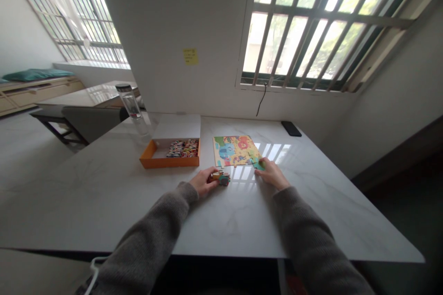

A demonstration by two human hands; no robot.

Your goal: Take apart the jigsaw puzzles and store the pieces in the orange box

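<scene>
A partly joined jigsaw puzzle (235,148) with colourful animal pictures lies flat on the white marbled table. At its near right corner, my right hand (272,174) has its fingers closed on a green puzzle piece (258,165), which touches or nearly touches the joined part. My left hand (205,181) rests on the table just below the puzzle's near left corner. Its fingers are wrapped round a small stack of puzzle pieces (224,179), the top ones showing green and grey. The palm side of each hand is hidden.
Left of the puzzle stands an orange box (169,162) with several stacks of pieces in its right half. A clear bottle with a dark lid (129,101) is at the table's far left edge. A black phone (291,129) lies at the far right, near the wall.
</scene>
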